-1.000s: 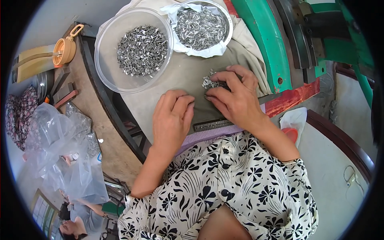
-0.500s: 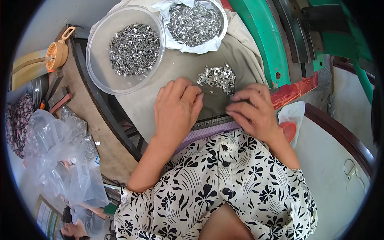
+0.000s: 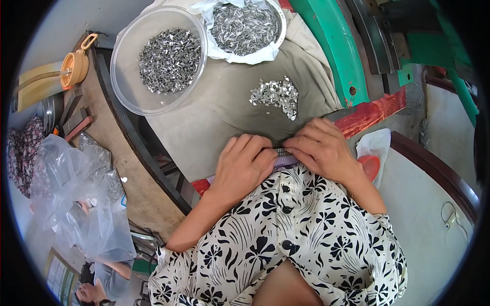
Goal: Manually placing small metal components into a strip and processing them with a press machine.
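At the near edge of the cloth-covered table, my two hands meet over a dark ridged metal strip point(image 3: 282, 151). My left hand point(image 3: 245, 162) covers the strip's left part, its fingers curled and closed, the tips bent down out of sight. My right hand point(image 3: 319, 148) is at the other end, thumb and fingers pinched together at the strip; whatever is between them is too small to make out. Just beyond the hands lies a loose pile of small shiny metal pieces point(image 3: 278, 95). Purple checked cloth point(image 3: 286, 161) shows under the strip, against my patterned shirt.
A clear round tub point(image 3: 122, 84) with many small metal parts stands at the far left. Beside it is a lined white bowl point(image 3: 283, 30) of thin metal pieces. Green machinery point(image 3: 344, 56) borders the right. Plastic bags point(image 3: 81, 199) and an orange lid point(image 3: 74, 69) are left; another person sits lower left.
Both hands have come nearer to me and closer together, the left shifting right. My right fingers have left the edge of the metal pile and are now at the strip.
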A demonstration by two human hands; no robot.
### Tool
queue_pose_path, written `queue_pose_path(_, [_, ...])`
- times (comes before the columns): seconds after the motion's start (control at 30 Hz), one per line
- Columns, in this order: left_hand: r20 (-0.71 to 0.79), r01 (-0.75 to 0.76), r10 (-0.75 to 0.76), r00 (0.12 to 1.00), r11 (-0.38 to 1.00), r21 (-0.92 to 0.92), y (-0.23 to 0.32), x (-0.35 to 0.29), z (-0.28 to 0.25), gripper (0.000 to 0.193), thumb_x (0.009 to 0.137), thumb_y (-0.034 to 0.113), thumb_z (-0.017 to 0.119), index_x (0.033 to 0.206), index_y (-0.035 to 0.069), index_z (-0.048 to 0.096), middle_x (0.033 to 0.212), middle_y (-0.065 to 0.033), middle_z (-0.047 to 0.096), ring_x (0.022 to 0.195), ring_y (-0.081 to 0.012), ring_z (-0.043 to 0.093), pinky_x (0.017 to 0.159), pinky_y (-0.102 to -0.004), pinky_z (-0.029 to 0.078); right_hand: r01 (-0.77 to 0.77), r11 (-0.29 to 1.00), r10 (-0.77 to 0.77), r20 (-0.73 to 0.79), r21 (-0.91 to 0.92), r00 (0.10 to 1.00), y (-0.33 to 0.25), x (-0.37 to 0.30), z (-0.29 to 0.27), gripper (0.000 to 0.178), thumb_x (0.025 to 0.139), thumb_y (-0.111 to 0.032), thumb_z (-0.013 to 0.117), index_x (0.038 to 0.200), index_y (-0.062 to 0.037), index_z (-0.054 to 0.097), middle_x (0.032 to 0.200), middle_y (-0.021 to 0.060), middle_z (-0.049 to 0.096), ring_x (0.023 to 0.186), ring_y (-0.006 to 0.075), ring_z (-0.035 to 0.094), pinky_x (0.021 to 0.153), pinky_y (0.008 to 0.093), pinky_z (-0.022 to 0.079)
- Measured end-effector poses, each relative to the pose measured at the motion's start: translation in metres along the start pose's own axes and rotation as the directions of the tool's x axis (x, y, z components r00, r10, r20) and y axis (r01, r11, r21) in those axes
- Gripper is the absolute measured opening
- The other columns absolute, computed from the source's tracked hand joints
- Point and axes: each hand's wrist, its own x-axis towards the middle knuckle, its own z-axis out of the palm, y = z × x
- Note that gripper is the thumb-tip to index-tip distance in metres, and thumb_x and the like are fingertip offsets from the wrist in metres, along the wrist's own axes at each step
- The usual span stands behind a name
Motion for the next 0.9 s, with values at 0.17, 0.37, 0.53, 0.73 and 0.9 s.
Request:
queue_pose_path(0.17, [-0.002, 0.011, -0.010, 1.000, 1.000, 0.022, 0.002, 0.000, 0.002, 0.020, 0.073, 0.010, 0.078, 0.091, 0.009, 0.068, 0.096, -0.0025, 0.063, 0.086, -0.0237, 0.059, 0.075, -0.0363, 0.045, 0.043, 0.996, -0.039, 0.053, -0.082, 0.998, 0.001, 0.011, -0.001, 0.020, 0.070, -0.010, 0.077, 0.090, -0.0111, 0.074, 0.080, 0.0011, 0.058, 0.078, 0.0215, 0.056, 0.069, 0.0342, 0.045])
queue_pose_path(0.37, [0.043, 0.038, -0.038, 0.998, 0.999, -0.003, 0.003, -0.004, -0.004, 0.024, 0.075, 0.011, 0.077, 0.097, 0.008, 0.067, 0.098, -0.0034, 0.062, 0.089, -0.0243, 0.058, 0.077, -0.0366, 0.045, 0.123, 0.981, -0.112, 0.078, -0.152, 0.991, 0.002, 0.022, 0.000, 0.015, 0.069, -0.010, 0.076, 0.083, -0.0114, 0.072, 0.079, 0.0010, 0.055, 0.078, 0.0209, 0.054, 0.068, 0.0342, 0.042])
queue_pose_path(0.53, [0.027, 0.041, -0.041, 0.999, 0.999, -0.013, 0.002, -0.013, 0.000, 0.024, 0.078, 0.011, 0.075, 0.100, 0.008, 0.065, 0.100, -0.0040, 0.061, 0.092, -0.0246, 0.058, 0.079, -0.0364, 0.046, 0.065, 0.997, -0.064, -0.013, 0.043, 0.998, 0.001, 0.024, 0.007, 0.014, 0.071, -0.008, 0.077, 0.083, -0.0088, 0.070, 0.082, 0.0040, 0.057, 0.080, 0.0237, 0.056, 0.068, 0.0356, 0.042])
queue_pose_path(0.73, [-0.043, 0.075, -0.076, 0.996, 0.996, -0.040, 0.005, -0.016, 0.002, 0.027, 0.072, 0.013, 0.082, 0.095, 0.008, 0.068, 0.096, -0.0042, 0.063, 0.084, -0.0256, 0.058, 0.072, -0.0370, 0.045, 0.031, 1.000, -0.031, -0.198, -0.002, 0.980, 0.001, 0.034, 0.004, 0.016, 0.073, -0.006, 0.077, 0.087, -0.0068, 0.069, 0.085, 0.0060, 0.059, 0.080, 0.0267, 0.058, 0.069, 0.0368, 0.044])
queue_pose_path(0.9, [-0.066, 0.048, -0.044, 0.997, 0.997, 0.063, 0.008, -0.014, 0.012, 0.020, 0.076, 0.014, 0.076, 0.093, 0.010, 0.067, 0.095, -0.0007, 0.060, 0.086, -0.0214, 0.057, 0.073, -0.0351, 0.042, -0.055, 0.997, 0.043, -0.231, -0.047, 0.972, 0.007, 0.040, 0.012, 0.016, 0.075, -0.008, 0.077, 0.090, -0.0076, 0.071, 0.086, 0.0057, 0.061, 0.080, 0.0265, 0.061, 0.068, 0.0372, 0.048])
